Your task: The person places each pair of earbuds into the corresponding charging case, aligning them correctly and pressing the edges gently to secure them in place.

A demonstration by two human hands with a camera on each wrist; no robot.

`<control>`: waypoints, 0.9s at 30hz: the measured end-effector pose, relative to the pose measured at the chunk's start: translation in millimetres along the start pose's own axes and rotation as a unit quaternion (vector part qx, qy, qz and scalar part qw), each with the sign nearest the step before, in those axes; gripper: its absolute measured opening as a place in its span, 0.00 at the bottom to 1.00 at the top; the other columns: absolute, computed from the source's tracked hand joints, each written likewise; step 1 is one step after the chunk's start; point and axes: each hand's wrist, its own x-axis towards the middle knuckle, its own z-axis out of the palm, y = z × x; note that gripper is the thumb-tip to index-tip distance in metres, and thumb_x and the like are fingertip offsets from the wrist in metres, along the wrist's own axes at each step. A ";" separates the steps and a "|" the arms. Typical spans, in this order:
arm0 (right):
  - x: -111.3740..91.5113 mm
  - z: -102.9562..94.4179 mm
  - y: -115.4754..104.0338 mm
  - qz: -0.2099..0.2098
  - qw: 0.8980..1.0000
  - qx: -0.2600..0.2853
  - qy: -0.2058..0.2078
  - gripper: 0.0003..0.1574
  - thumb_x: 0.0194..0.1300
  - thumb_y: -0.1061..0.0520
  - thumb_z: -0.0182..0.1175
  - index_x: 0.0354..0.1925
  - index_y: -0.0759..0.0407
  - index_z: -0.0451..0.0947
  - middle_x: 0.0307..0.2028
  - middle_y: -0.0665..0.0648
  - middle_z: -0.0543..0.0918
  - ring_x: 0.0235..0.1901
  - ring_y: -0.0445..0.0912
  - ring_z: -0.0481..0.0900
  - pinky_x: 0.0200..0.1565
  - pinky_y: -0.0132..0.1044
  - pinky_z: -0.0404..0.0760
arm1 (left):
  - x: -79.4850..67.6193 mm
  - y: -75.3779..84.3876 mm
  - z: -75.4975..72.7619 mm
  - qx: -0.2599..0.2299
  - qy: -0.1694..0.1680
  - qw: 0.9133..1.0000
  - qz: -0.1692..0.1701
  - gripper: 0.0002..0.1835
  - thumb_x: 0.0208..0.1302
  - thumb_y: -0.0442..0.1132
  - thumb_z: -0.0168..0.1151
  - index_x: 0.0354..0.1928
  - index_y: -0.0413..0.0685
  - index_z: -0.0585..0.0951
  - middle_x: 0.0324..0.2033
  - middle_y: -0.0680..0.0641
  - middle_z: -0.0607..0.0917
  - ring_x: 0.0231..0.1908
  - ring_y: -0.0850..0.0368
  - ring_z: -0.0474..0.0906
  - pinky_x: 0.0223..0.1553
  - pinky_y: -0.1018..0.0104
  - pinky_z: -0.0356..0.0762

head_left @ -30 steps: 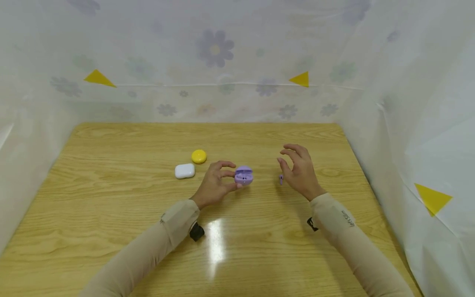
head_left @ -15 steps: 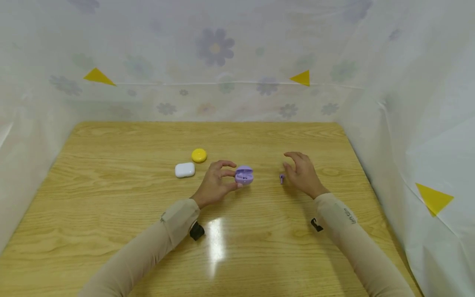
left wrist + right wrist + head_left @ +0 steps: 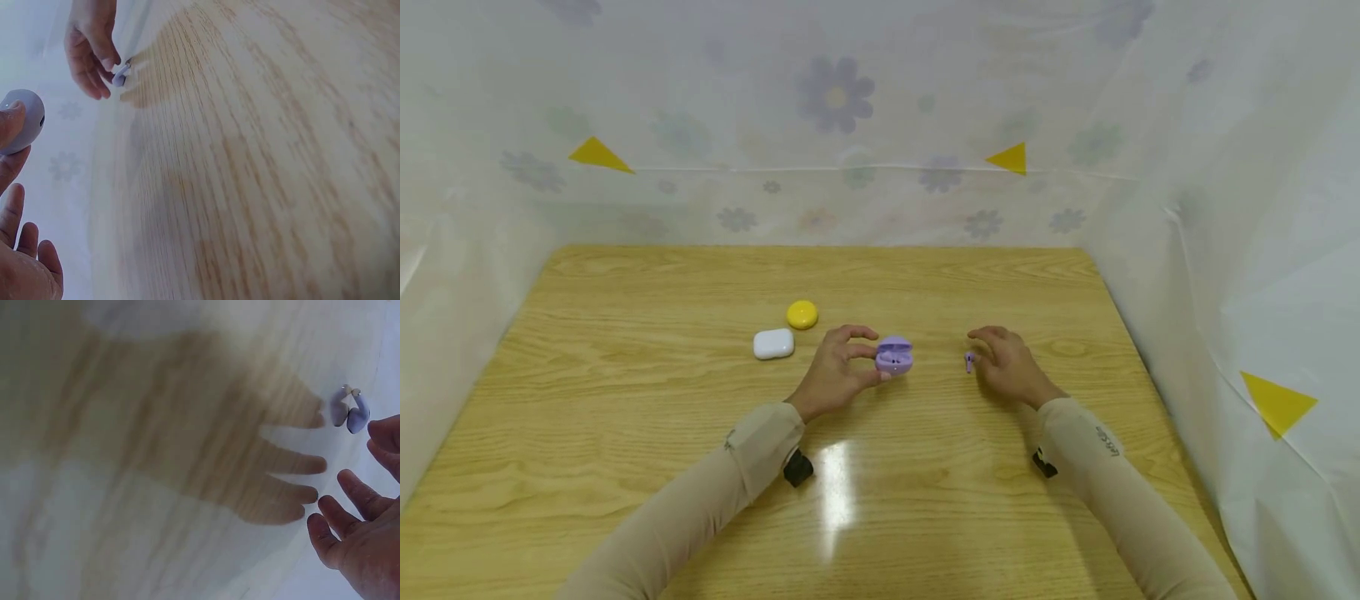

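A purple earbud case (image 3: 893, 360) with its lid raised is held in my left hand (image 3: 833, 379), thumb at the front and fingers at its left side. The left wrist view catches the rounded case (image 3: 28, 125) between thumb and finger. To the right, a single purple earbud (image 3: 969, 362) rests on the wooden table. Close beside it is my right hand (image 3: 1011, 371), fingers spread and loosely bent. In the right wrist view a fingertip comes right up to the earbud (image 3: 358, 417), whose reflection shows in the glossy tabletop; nothing is gripped there.
Left of my left hand lie a white earbud case (image 3: 773, 344) and, just behind it, a round yellow case (image 3: 802, 315). The wooden table (image 3: 895, 542) is bordered by a flower-printed sheet (image 3: 880, 200) at the back and white sheeting on both sides.
My right hand has come down and nearer to the earbud, its fingers lower than before. The earbud has shifted very slightly. My left hand and the purple case have stayed in place.
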 end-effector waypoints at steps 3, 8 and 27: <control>-1.8 3.0 0.7 -0.002 1.000 -0.016 -0.002 0.25 0.64 0.63 0.53 0.60 0.64 0.71 0.62 0.72 0.70 0.63 0.70 0.64 0.61 0.69 0.63 | -0.2 0.4 0.4 -0.003 0.000 1.000 0.002 0.12 0.50 0.40 0.74 0.36 0.41 0.87 0.54 0.45 0.77 0.62 0.46 0.64 0.66 0.44 0.57; -3.6 7.5 3.5 -0.020 0.999 -0.041 0.006 0.23 0.63 0.63 0.54 0.57 0.62 0.73 0.62 0.73 0.70 0.63 0.71 0.64 0.59 0.74 0.60 | -0.5 1.0 0.6 -0.008 0.001 1.000 0.000 0.12 0.50 0.40 0.74 0.35 0.40 0.87 0.55 0.44 0.77 0.63 0.46 0.64 0.67 0.44 0.56; -5.5 13.3 3.6 -0.057 0.994 -0.082 0.045 0.13 0.62 0.59 0.61 0.46 0.61 0.78 0.59 0.71 0.74 0.60 0.71 0.69 0.51 0.72 0.68 | 0.0 1.2 0.2 -0.008 -0.001 1.000 -0.010 0.12 0.50 0.40 0.73 0.36 0.42 0.87 0.55 0.48 0.77 0.63 0.48 0.63 0.67 0.45 0.57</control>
